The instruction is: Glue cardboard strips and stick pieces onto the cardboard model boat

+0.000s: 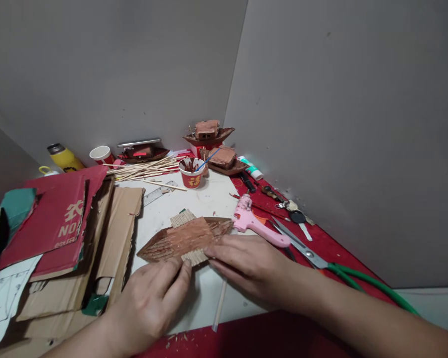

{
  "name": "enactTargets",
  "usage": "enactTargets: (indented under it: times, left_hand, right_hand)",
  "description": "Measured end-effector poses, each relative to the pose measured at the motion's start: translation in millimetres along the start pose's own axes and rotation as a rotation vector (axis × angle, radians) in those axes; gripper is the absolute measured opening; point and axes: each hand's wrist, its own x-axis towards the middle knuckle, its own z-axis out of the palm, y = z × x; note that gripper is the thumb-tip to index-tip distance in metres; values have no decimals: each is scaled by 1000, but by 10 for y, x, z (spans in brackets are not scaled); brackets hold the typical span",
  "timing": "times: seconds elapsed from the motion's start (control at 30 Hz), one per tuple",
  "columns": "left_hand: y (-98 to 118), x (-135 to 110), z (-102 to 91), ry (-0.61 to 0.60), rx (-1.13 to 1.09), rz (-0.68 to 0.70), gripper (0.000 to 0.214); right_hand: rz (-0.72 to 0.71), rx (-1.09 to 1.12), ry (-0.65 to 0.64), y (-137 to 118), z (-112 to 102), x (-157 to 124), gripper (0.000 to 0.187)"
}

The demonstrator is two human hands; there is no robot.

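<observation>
A brown painted cardboard boat model with a ribbed roof piece lies on the white work surface in front of me. My left hand reaches up from below, fingers together, with the fingertips touching the model's near edge at the corrugated strip. My right hand lies flat beside it, fingers stretched left and pressing the model's right near edge. Neither hand lifts the model off the surface.
A pink glue gun and green-handled scissors lie to the right. Stacked cardboard sheets fill the left. Behind are a red paint cup, several bamboo sticks, finished boat models and a yellow bottle.
</observation>
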Motion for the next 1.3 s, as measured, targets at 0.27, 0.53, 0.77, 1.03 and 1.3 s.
enactTargets:
  times: [0.27,0.53,0.77,1.03,1.3]
  left_hand:
    - [-32,10,35,-29,5,2,32]
    - [-17,7,10,-54,30,24,34]
    - [-5,35,7,-71,93,41,36]
    - [7,64,-15,-88,124,94,37]
    - [18,73,-20,-101,136,113,36]
  right_hand:
    - [2,-107,-66,11,-17,11,18]
    - [21,-63,-94,28,-16,0,19]
    - [22,-65,-114,19,-22,5,20]
    - [41,-35,-108,39,-6,5,18]
    - [64,40,-118,-9,-34,14,16]
